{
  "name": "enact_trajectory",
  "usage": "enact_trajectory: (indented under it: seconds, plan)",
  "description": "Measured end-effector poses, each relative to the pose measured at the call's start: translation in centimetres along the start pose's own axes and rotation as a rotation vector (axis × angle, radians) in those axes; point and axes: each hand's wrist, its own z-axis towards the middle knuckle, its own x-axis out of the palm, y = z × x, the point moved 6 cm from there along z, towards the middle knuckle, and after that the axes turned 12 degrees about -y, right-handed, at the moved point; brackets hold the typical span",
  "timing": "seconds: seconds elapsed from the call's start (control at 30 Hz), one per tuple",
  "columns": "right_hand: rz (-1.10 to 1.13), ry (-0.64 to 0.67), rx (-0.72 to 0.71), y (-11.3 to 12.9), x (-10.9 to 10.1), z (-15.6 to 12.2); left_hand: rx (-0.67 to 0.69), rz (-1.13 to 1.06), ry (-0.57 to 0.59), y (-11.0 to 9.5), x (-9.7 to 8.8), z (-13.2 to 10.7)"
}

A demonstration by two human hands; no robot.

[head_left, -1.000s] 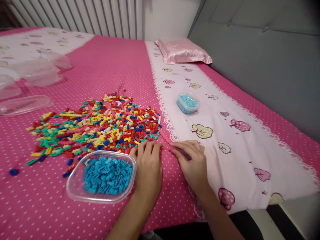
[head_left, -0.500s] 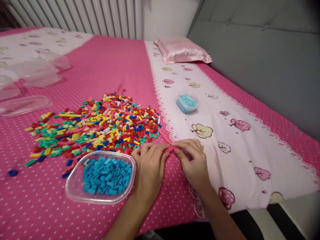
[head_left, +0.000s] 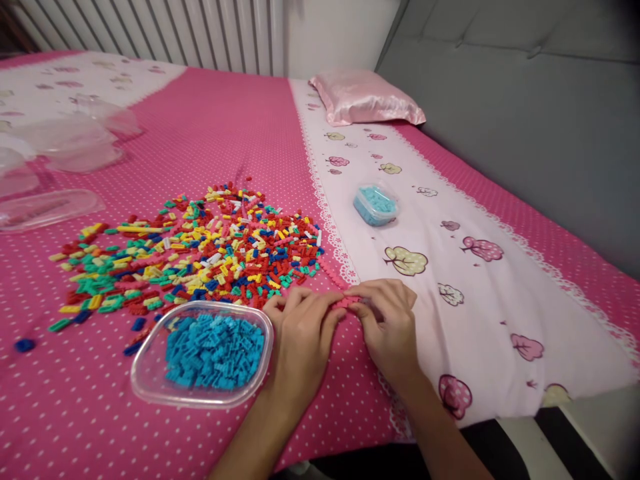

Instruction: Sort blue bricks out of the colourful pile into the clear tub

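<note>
My left hand and my right hand meet on the pink dotted bedspread, fingertips together around small pink bricks. Both hands pinch these pieces between them. Just left of my left hand stands a clear plastic tub filled with blue bricks. Beyond it spreads a pile of mixed coloured bricks in red, yellow, green, blue and white.
A small clear tub of light-blue bricks sits on the white tree-print strip. Clear tubs and lids lie at the far left. A pink pillow rests by the grey headboard. One blue brick lies apart.
My hands drew together from lying apart and flat on the bedspread. Their fingertips now close on the pink bricks and lift slightly.
</note>
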Motion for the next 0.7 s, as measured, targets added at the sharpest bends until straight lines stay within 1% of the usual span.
enact_trajectory:
  seconds: [0.2,0.37,0.53,0.63,0.7]
  plan:
    - [0.012,0.037,0.008,0.1,0.2,0.1,-0.021,0.012,-0.041,0.2,-0.4,-0.1]
    - [0.022,0.052,0.004,0.0,0.2,0.1,-0.015,0.009,-0.046,0.1,-0.4,-0.1]
    - [-0.006,0.075,-0.024,-0.2,0.5,-0.1,-0.021,0.025,-0.027,0.3,-0.2,-0.3]
    - [-0.029,0.113,-0.039,-0.5,0.7,-0.3,0.014,0.048,0.000,0.3,0.1,-0.4]
    - [-0.028,0.110,-0.024,-0.9,0.5,-0.1,0.029,0.080,0.007,0.3,0.1,-0.4]
